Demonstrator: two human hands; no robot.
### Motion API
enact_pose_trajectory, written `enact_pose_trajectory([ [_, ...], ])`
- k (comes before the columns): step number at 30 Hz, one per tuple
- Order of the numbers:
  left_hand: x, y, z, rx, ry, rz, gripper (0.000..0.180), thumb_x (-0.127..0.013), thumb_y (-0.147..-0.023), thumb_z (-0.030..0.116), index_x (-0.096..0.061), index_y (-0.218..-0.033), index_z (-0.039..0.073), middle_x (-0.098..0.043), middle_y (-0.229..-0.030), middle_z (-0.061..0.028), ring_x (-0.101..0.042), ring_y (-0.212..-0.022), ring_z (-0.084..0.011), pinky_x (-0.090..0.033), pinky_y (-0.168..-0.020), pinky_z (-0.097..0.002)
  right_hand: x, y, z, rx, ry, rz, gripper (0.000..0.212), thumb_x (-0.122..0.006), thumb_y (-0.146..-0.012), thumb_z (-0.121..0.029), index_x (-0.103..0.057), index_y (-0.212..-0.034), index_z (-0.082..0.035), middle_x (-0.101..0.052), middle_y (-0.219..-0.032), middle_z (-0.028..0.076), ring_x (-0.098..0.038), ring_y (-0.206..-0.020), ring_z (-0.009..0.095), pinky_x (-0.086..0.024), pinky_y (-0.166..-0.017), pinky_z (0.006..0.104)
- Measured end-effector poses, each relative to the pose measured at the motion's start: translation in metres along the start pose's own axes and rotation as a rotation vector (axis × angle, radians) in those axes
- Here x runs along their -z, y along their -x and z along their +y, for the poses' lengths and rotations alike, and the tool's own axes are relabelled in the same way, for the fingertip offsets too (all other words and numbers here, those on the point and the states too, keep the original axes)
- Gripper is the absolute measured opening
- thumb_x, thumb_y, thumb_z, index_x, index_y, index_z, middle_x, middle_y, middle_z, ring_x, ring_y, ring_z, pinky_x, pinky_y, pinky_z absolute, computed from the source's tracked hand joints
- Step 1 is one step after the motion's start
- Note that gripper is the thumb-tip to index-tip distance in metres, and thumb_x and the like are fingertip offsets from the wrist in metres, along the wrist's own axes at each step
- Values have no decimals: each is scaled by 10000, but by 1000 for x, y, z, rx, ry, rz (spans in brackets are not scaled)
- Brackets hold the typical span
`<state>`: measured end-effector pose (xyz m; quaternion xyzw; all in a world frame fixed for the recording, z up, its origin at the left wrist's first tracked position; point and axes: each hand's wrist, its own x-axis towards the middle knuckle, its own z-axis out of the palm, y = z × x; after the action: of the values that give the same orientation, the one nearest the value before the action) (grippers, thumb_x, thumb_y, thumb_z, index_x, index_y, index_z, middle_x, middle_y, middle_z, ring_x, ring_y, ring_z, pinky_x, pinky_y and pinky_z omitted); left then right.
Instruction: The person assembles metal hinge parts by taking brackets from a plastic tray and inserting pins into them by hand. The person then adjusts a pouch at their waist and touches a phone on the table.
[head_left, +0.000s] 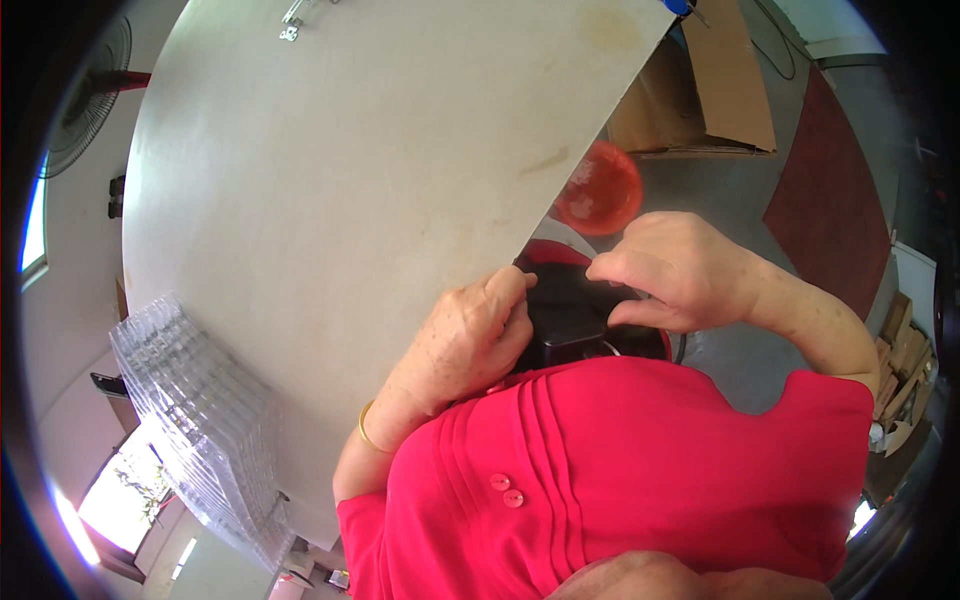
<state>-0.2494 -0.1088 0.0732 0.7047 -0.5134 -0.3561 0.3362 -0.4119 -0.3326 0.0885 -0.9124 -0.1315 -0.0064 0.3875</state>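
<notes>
My left hand (478, 328) rests at the edge of the pale table (330, 180), its fingers curled in; what they hold, if anything, is hidden. To the right, my right hand (685, 275) hangs off the table's edge with its fingers bent. A gap shows between thumb and forefinger, and I see nothing in it. Below and between both hands is a black boxy object (565, 312) with a smooth top, close against my red shirt. I cannot tell its kind.
A red round basin or stool top (600, 188) stands past the table's edge, near an open cardboard box (690, 90). Stacked clear plastic trays (205, 430) sit at the table's left. Small metal fittings (290, 30) lie at the far side. A fan (95, 100) stands beyond.
</notes>
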Motion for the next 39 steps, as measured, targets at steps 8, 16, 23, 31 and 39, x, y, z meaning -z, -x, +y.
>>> enact_pose_trajectory([
  [8, -6, 2, 0, 143, 115, 40, 65, -579, -892, -51, -551, -928, -6, -736, -1011, -149, -666, -654, -219, -517, -590, -352, 4, -5, 1, -45, -74, -51, 518, -816, -718, -129, -602, -1184, -60, -641, -1077, 117, -632, -1012, 312, -506, -875, 420],
  [16, 5, -2, 5, 202, 139, 20, 40, -568, -891, 7, -564, -926, -11, -685, -834, -228, -668, -768, -428, -540, -644, -445, 7, -43, -20, 314, 101, -223, 354, -636, -854, -80, -637, -1208, -95, -621, -1203, 98, -606, -1121, 277, -493, -924, 410],
  [23, 9, 2, 4, 181, 198, 9, 127, -570, -897, 46, -633, -978, -28, -704, -862, -231, -689, -790, -402, -543, -689, -426, 5, -66, -48, 595, 680, -478, 240, -611, -860, -160, -603, -1082, -68, -588, -1041, 26, -588, -964, 141, -461, -787, 290],
  [31, 6, 10, -7, 84, 145, 61, 120, -600, -906, 69, -646, -992, -2, -710, -826, -176, -683, -719, -284, -526, -650, -367, 7, -78, -59, 706, 794, -565, 143, -575, -882, -142, -602, -995, -59, -595, -941, 29, -589, -908, 148, -478, -769, 284],
  [39, 4, 14, -15, 7, 150, 85, 139, -559, -898, 34, -652, -991, -11, -711, -853, -182, -694, -757, -327, -548, -700, -389, 34, -84, -77, 722, 710, -606, 168, -591, -855, -66, -620, -1008, -4, -622, -974, 73, -621, -910, 190, -513, -848, 287],
])
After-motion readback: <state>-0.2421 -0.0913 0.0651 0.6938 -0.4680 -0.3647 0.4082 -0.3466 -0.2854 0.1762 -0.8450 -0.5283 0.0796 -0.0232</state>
